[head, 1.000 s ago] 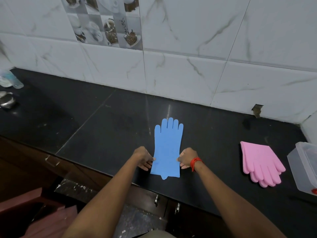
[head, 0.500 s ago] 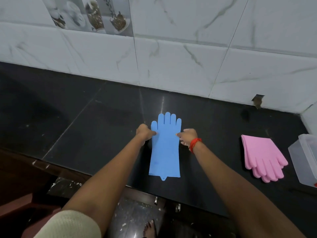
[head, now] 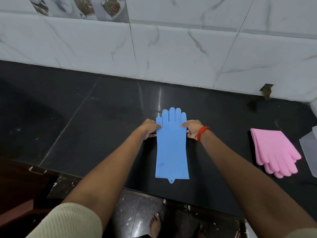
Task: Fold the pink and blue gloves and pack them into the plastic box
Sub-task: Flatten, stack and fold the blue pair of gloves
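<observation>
A blue glove (head: pixel 172 148) lies flat on the black counter (head: pixel 85 117), fingers pointing to the wall and cuff at the front edge. My left hand (head: pixel 149 128) pinches its left side just below the thumb. My right hand (head: pixel 193 128), with a red thread at the wrist, pinches the right side at the same height. Pink gloves (head: pixel 274 152) lie stacked at the right, fingers toward me. Only a corner of the translucent plastic box (head: pixel 309 148) shows at the right border.
A white marbled tile wall (head: pixel 171 48) rises behind the counter, with a small chipped hole (head: pixel 266 91) low at the right. Below the counter's front edge are cabinet handles (head: pixel 186 206) and my bare feet (head: pixel 154 224) on the floor.
My two hands have slid from the cuff end up the sides of the blue glove to just below its fingers. The camera has tilted down and closer.
</observation>
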